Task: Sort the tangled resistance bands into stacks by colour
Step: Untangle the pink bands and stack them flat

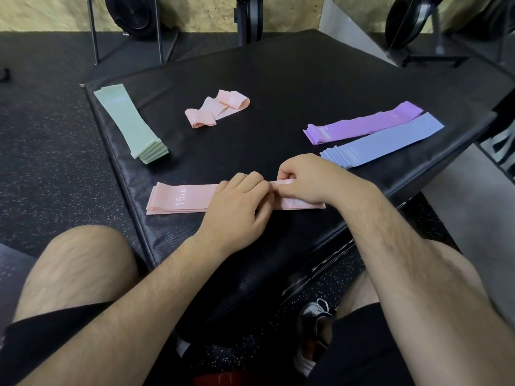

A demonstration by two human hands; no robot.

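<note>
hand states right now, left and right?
Left hand: fingers curled, pinching the flat pink rubber resistance band stack.
Right hand: fingers curled, pinching the same stack's top band.

Middle of pink stack (181,199) hidden under left hand (237,207) and right hand (309,179); purple band (362,125) print too small to read; weight plate (133,15) cropped above.

black shorts (58,332), black shoe (314,320), white sock (305,361)
</note>
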